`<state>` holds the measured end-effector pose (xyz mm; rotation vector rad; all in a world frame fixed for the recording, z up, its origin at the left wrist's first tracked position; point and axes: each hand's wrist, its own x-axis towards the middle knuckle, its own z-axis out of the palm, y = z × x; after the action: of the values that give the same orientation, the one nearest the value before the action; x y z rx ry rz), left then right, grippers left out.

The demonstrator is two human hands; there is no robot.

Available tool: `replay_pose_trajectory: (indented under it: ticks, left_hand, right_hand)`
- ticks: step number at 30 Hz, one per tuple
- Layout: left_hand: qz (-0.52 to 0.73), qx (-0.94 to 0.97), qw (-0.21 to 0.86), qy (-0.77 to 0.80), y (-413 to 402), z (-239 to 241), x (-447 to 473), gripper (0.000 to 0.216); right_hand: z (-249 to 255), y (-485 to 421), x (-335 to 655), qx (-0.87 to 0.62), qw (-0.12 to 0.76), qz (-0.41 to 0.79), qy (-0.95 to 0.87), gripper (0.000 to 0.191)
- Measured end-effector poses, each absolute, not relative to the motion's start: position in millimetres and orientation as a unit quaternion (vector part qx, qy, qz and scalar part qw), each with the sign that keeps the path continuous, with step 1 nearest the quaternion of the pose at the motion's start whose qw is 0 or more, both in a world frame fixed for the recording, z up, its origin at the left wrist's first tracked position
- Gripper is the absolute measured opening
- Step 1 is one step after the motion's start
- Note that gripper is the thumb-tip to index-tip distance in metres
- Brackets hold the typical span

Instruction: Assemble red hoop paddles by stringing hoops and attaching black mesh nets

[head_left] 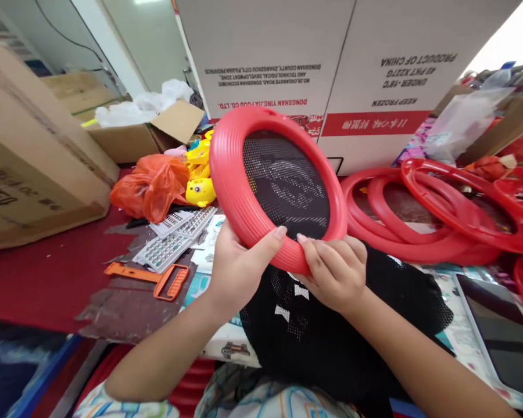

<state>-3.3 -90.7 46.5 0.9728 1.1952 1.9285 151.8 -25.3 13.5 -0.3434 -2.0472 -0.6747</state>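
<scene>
A thick, ribbed red plastic ring (229, 180) is held up and tilted in front of me, with black mesh fabric (287, 186) stretched across its opening. My left hand (239, 270) is closed on the ring's lower left rim, its thumb pressed on the front. Close beside it, my right hand (337, 270) grips the bottom of the rim, thumb tip at the mesh's lower edge. Its other fingers are curled and partly hidden. Below my hands, black mesh cloth (305, 342) with white bow shapes lies over the table edge and my lap.
Several red rings (422, 249) are piled at the right, near a tablet (501, 331). On the left are an orange plastic tool (171, 281), sheets of round stickers (174, 241), an orange bag (150, 186) and yellow toys (200, 190). A large carton (261, 35) stands behind.
</scene>
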Motion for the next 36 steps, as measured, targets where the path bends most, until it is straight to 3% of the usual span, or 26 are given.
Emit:
replay_pose_trajectory:
  ticks: [3, 5, 8, 10, 12, 15, 17, 20, 26, 36]
  left_hand:
    - [0.691, 0.468, 0.203, 0.513, -95, 48, -16, 0.028]
    - [0.617, 0.563, 0.081, 0.544, -99, 52, -29, 0.03]
    - [0.471, 0.699, -0.056, 0.535, -105, 58, -47, 0.04]
    - [0.393, 0.772, -0.095, 0.49, -107, 59, -55, 0.047]
    - [0.341, 0.821, -0.114, 0.444, -107, 57, -59, 0.044]
    - [0.292, 0.851, -0.117, 0.42, -105, 51, -64, 0.041]
    - [0.282, 0.861, -0.1, 0.41, -103, 48, -68, 0.042]
    - [0.332, 0.861, -0.101, 0.371, -98, 45, -73, 0.046]
    - [0.418, 0.819, -0.209, 0.335, -85, 41, -68, 0.063]
    - [0.407, 0.819, -0.276, 0.294, -79, 43, -56, 0.057]
  right_hand:
    - [25, -21, 158, -0.13, 0.45, -0.248, -0.848, 0.051]
    - [39, -20, 167, -0.14, 0.487, -0.244, -0.827, 0.072]
    - [61, -23, 185, -0.116, 0.544, -0.317, -0.768, 0.097]
    - [73, -27, 194, -0.102, 0.511, -0.359, -0.774, 0.103]
    - [79, -31, 197, -0.123, 0.442, -0.349, -0.817, 0.092]
    - [80, -33, 194, -0.146, 0.371, -0.284, -0.872, 0.051]
    - [79, -32, 190, -0.143, 0.358, -0.263, -0.884, 0.033]
    - [79, -30, 187, -0.151, 0.371, -0.259, -0.879, 0.03]
    - [82, -34, 185, -0.185, 0.394, -0.241, -0.867, 0.031]
    - [75, -22, 196, -0.139, 0.404, -0.225, -0.876, 0.031]
